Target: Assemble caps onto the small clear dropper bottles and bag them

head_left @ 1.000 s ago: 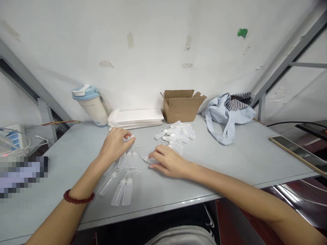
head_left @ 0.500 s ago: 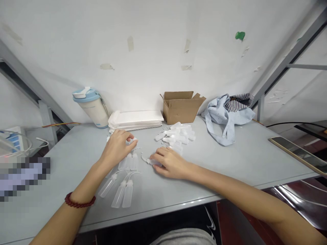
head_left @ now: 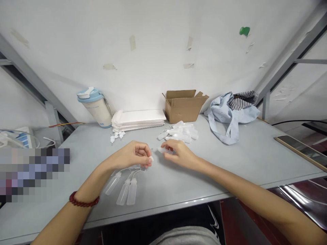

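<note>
My left hand (head_left: 135,154) pinches a small white cap (head_left: 151,159) between thumb and fingertips, above the middle of the table. To its right, my right hand (head_left: 182,154) has its fingers around a translucent dropper bottle (head_left: 164,150), whose nozzle end points left toward the cap. Several similar bottles (head_left: 131,192) with thin curved nozzles lie below my left hand, which partly hides some of them. Beyond my right hand is a heap of dropper bottles (head_left: 182,132). A few white caps (head_left: 117,136) sit together beyond my left hand.
Along the wall stand a tumbler with a blue lid (head_left: 94,107), a stack of white envelope-like packets (head_left: 140,119), an open cardboard box (head_left: 182,110) and a light blue cloth bag (head_left: 224,109). A phone-like device (head_left: 301,151) lies at the table's right edge.
My left hand has moved right and toward me from the cap cluster, now with a cap in its fingers. My right hand has lifted the bottle slightly away from me.
</note>
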`<state>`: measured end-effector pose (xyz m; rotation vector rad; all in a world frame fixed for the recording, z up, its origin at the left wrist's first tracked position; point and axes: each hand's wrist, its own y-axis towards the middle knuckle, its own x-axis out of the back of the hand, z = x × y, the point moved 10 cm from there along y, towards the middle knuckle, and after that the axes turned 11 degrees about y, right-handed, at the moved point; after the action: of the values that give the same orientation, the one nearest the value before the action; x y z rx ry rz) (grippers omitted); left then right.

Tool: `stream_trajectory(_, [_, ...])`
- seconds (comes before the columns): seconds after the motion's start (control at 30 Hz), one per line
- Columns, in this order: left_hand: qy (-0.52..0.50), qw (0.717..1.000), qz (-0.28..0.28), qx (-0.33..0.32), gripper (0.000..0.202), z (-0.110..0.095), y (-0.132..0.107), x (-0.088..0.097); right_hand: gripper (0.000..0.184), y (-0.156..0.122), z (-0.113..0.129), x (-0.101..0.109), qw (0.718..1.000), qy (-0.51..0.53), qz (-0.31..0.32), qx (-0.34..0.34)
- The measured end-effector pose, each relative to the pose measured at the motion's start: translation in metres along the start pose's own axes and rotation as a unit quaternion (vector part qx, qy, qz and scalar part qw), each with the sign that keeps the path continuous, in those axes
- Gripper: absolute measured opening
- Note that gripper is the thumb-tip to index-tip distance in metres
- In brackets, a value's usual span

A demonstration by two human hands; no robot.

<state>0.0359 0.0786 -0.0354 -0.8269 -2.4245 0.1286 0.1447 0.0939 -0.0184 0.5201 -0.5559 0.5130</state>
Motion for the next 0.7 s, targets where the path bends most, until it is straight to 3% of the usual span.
stream_trajectory(0.1, [-0.01, 0.999, -0.046, 0.006, 0.016, 0.007, 0.007, 0.004, 0.011, 0.0, -0.002, 0.004, 0.992, 0.118, -0.011, -0.048])
stream_trajectory(0.3, [0.009, 0.994, -0.108, -0.023, 0.024, -0.001, 0.008, 0.013, 0.016, -0.002, -0.003, -0.005, 0.952, 0.287, 0.015, -0.102])
stream_trajectory(0.6, [-0.021, 0.996, -0.084, -0.025, 0.022, -0.004, 0.007, 0.006, 0.02, -0.006, -0.007, -0.016, 0.937, 0.326, 0.053, -0.114])
stream_trajectory(0.7, [-0.02, 0.994, -0.1, -0.034, 0.021, -0.004, 0.008, 0.009, 0.021, -0.006, -0.004, -0.018, 0.933, 0.336, 0.063, -0.11])
